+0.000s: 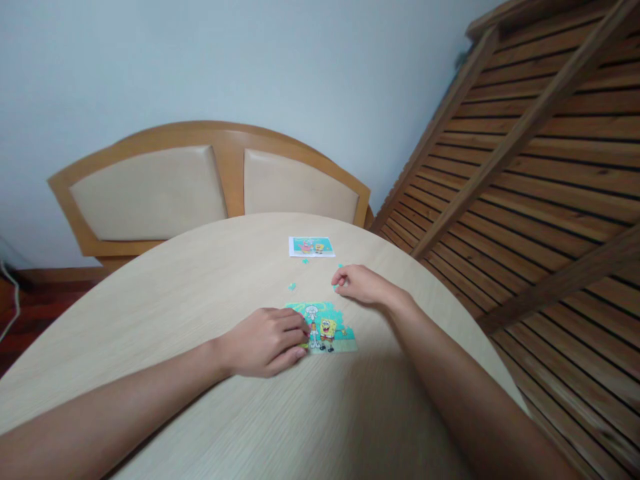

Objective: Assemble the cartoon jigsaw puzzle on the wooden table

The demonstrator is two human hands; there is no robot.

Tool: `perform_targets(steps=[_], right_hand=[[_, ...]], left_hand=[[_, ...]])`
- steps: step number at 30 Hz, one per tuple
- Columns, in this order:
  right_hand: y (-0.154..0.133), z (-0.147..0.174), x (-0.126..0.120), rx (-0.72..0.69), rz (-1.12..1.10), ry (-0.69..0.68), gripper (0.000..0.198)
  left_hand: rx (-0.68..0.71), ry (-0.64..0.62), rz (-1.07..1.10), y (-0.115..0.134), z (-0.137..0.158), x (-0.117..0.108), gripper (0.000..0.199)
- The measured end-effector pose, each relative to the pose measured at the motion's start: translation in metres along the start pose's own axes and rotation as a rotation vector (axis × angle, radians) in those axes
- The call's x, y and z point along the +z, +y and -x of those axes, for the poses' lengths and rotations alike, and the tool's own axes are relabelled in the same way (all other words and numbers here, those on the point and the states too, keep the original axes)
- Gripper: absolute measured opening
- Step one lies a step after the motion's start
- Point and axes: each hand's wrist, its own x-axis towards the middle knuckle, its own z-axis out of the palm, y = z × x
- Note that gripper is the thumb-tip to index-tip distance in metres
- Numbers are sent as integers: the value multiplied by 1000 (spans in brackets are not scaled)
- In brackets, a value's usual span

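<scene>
A partly joined jigsaw puzzle (329,331) with cartoon figures on a turquoise ground lies on the table. My left hand (273,340) rests flat over its left part, fingers stretched out, hiding that side. Beyond the puzzle's upper right edge, my right hand (361,283) has thumb and fingertips pinched on a small turquoise puzzle piece (335,287), partly covered by the fingers. Loose puzzle pieces lie close by: one piece (293,287) above the puzzle, another piece (305,261) farther back, and a third piece (341,265) just past my right fingers.
A picture card (313,247) with a similar cartoon scene lies farther back on the round wooden table (200,280). Behind the table stands a padded wooden headboard (227,173) against the wall. Slatted wooden furniture (530,153) rises at the right.
</scene>
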Motion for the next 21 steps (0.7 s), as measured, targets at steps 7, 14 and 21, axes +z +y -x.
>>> perform_targets(steps=[7,14,21], right_hand=[[-1,1,-1,-4,-10,7,23],[3,1,-3,-42,-144,-47,21],[1,1,-5,-3,-308,-134,16]], left_hand=[[20,9,-43,3,-1,1,31],[13,-3,-122,6,-1,0,34],[-12,-25,-146,4,-1,-1,36]])
